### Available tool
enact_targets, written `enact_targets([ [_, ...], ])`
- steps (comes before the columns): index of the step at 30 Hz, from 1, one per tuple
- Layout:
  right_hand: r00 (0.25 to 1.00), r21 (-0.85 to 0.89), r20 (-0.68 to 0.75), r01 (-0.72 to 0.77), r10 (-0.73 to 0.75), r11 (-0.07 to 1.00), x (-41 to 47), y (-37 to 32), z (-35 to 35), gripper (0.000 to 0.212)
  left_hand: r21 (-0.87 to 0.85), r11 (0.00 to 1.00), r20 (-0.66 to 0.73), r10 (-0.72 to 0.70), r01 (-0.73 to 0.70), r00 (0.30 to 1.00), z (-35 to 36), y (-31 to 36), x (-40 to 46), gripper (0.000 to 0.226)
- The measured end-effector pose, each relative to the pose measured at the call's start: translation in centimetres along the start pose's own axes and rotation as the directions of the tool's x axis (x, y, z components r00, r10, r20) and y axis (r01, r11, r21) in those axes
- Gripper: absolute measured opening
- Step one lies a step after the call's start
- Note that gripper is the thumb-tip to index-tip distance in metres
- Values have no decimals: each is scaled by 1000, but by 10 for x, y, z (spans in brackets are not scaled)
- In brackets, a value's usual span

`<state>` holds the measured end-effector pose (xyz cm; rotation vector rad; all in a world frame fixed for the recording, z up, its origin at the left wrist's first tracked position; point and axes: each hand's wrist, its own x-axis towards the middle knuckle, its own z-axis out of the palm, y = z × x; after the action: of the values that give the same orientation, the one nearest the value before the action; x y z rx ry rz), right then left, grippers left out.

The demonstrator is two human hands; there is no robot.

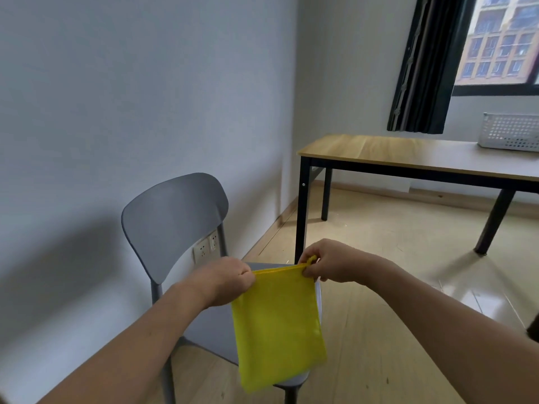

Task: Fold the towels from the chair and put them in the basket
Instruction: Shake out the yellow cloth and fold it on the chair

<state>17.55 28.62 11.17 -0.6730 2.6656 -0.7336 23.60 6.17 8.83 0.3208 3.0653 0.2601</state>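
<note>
Towel (277, 325), yellow and folded, hangs in the air over the seat of the grey chair (175, 220), its top corners pinched by the left hand (226, 282) and right hand (332, 262), while the white basket (509, 132) sits well apart on the wooden table (388, 151).

Matt yellow cloth towel (278, 325), smooth grey plastic chair (175, 217), wood-grain table (379, 151)
</note>
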Motion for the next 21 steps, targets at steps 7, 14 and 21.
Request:
enact_targets([
  [7, 912, 53, -394, 148, -116, 988, 19, 22, 10, 11, -5, 998, -483, 46, -55, 874, 7, -19, 19, 17],
  [14, 999, -153, -37, 23, -29, 988, 25, 82, 94, 21, -40, 996, -54, 82, -85, 995, 115, -35, 13, 12],
  [21, 939, -170, 285, -149, 193, 974, 23, 105, 135, 27, -172, 985, 240, 28, 14, 970, 171, -37, 8, 29],
])
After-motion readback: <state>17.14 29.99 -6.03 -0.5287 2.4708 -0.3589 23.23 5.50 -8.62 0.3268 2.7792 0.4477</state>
